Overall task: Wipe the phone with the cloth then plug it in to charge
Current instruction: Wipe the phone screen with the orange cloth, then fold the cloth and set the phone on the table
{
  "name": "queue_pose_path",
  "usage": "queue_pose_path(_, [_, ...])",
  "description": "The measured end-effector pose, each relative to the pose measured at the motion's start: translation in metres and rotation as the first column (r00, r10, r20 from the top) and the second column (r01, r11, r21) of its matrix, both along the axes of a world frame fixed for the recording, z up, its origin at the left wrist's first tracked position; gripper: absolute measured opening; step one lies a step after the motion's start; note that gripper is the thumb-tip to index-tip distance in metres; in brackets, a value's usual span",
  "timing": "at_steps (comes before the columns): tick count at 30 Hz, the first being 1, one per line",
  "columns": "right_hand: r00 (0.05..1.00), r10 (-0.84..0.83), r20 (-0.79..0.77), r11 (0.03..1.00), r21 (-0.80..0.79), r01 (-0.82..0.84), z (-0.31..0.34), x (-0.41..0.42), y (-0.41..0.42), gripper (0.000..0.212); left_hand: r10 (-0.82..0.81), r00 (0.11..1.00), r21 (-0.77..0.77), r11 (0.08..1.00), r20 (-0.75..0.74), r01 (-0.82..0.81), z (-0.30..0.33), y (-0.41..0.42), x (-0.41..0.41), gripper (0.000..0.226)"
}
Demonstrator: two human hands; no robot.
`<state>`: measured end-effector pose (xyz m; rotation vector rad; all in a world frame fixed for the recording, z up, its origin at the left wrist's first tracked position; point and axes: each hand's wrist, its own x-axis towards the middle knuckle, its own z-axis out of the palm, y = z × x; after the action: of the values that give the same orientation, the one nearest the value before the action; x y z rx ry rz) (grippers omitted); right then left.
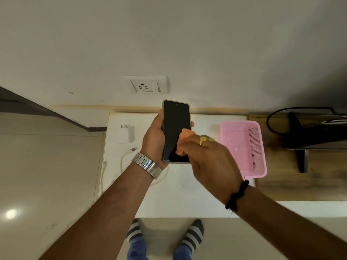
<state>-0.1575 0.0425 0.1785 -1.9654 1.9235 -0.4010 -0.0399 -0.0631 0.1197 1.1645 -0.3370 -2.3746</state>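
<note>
The phone (176,131) is held above the table (187,194), screen up, clamped in the left hand (153,139). The right hand (208,160) pinches the cloth (183,141) against the lower screen. Wiping is in hand. Next, judged: fit the cable (129,152) and adapter (125,135), left, to the far wall socket (145,85).

Bare white table (187,196) surface at lower centre of frame, open for a hand. Left side taken: charger adapter (126,134) with cable (123,160) looped below it. Pink basket (244,147) blocks the right. Wall socket (145,84) at upper centre, path partly screened by raised phone (175,128) and both hands.
</note>
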Motion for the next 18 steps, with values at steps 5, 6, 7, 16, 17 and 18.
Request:
queue_pose_path(5, [0.967,0.118,0.227,0.990,0.055,-0.134,-0.006,0.022,0.036,0.033,0.009,0.995,0.024,1.000,-0.100,-0.007,-0.013,0.001,-0.002,0.072])
queue_pose_path(6, [0.939,0.160,0.304,0.976,0.095,-0.197,-0.003,0.025,0.043,0.027,0.015,0.992,0.021,1.000,-0.124,-0.012,-0.015,0.000,-0.002,0.072])
queue_pose_path(7, [0.914,0.165,0.370,0.972,0.099,-0.215,0.001,0.026,0.047,0.025,0.014,0.991,0.012,1.000,-0.132,-0.013,-0.018,-0.002,-0.002,0.072])
queue_pose_path(16, [0.368,-0.495,0.787,0.855,0.364,0.370,-0.032,-0.039,0.005,0.019,-0.100,0.866,-0.117,0.977,0.491,0.179,-0.075,0.006,0.000,0.019])
queue_pose_path(17, [0.279,-0.538,0.796,0.824,0.427,0.372,-0.042,-0.043,0.003,0.021,-0.108,0.833,-0.133,0.968,0.543,0.212,-0.083,0.009,-0.002,0.020])
queue_pose_path(18, [0.178,-0.576,0.798,0.790,0.488,0.371,-0.053,-0.047,0.001,0.023,-0.118,0.803,-0.152,0.956,0.585,0.251,-0.092,0.012,-0.005,0.023])
